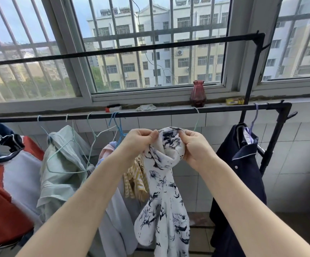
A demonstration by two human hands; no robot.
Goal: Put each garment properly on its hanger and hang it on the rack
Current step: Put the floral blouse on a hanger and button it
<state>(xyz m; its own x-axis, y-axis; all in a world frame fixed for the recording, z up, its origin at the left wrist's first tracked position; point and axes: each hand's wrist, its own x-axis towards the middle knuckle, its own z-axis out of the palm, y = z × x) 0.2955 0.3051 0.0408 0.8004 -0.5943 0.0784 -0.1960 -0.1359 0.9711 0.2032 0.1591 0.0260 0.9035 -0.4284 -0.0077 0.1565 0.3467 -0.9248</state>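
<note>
Black rack rail (150,113) bearing hangered garments (241,164)

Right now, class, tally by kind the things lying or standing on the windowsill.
Dark red vase: 1
Yellow box: 1
Crumpled white cloth: 1
Small red, white and black item: 1
Total: 4

Both hands (141,140) (193,145) pinch a floral garment (166,182), seemingly bunched, below the rack rail (150,113).

Windows (150,52): wide sliding panes behind metal bars, apartment blocks and daylight outside.
Sill (169,106): holds a dark red glass vase (198,94) and a yellow box (234,101).
Wall (299,145): white tiles.
</note>
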